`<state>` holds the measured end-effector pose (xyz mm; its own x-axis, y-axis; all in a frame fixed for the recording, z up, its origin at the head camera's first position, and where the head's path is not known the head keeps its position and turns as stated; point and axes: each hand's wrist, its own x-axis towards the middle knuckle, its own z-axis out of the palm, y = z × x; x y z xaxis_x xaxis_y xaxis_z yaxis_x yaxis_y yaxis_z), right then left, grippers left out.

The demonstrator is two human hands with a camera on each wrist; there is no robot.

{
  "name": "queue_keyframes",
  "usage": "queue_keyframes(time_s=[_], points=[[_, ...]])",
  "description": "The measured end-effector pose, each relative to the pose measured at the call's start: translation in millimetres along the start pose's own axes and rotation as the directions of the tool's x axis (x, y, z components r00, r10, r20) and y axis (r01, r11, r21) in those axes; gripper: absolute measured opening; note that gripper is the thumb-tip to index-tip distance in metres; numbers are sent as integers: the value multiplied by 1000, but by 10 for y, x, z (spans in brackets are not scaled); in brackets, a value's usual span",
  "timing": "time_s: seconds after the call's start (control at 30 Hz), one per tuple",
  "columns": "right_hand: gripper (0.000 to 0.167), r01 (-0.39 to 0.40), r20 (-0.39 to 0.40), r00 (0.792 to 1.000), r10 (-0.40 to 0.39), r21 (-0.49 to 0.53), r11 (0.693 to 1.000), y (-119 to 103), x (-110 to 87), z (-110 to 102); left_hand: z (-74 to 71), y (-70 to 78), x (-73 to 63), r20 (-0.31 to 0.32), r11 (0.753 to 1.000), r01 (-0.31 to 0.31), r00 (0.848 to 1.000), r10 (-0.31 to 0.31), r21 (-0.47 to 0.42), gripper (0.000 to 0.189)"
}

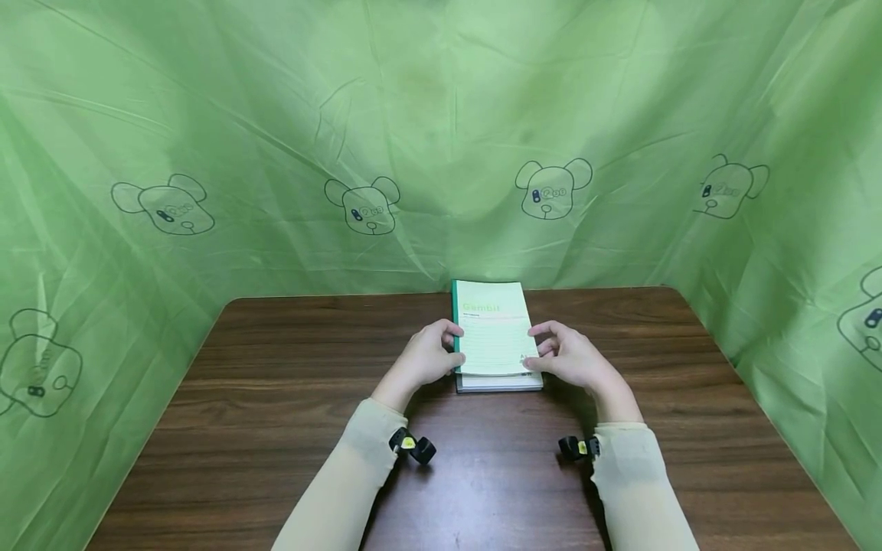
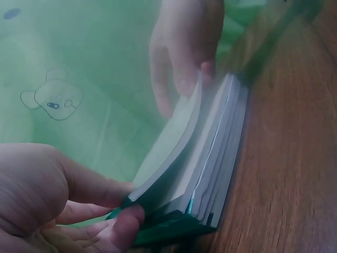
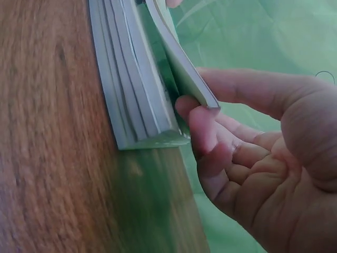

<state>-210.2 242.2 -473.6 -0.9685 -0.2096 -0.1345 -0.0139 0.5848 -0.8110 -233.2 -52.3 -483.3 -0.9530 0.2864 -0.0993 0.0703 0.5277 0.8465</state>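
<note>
A notebook (image 1: pixel 491 333) with a pale green ruled cover and a dark green spine lies on top of a stack of notebooks (image 1: pixel 499 384). My left hand (image 1: pixel 429 353) grips its spine side between thumb and fingers. On the opposite side my right hand (image 1: pixel 573 357) pinches the near corner, thumb on top. Both wrist views show the top notebook (image 2: pixel 174 139) bowed, its near edge raised off the stack (image 3: pixel 129 79). The several notebooks beneath lie flat, page edges facing me.
The stack stands near the far edge of a dark brown wooden table (image 1: pixel 289 383). Green cloth (image 1: pixel 441 138) printed with bear heads hangs behind and on both sides. Each wrist carries a small black camera (image 1: pixel 422 451) on a strap.
</note>
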Motion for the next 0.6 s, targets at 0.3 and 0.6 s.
queue_keyframes(time_s=[0.3,0.6], points=[[70,-22,56,998,23,-20,1000,12,-41,-46,-9,-23,-1,47,1000,16,999,-16,5,43],[64,-26,126,992,28,-16,1000,65,-53,-67,-4,-63,-5,72,1000,7,997,-7,-2,46]])
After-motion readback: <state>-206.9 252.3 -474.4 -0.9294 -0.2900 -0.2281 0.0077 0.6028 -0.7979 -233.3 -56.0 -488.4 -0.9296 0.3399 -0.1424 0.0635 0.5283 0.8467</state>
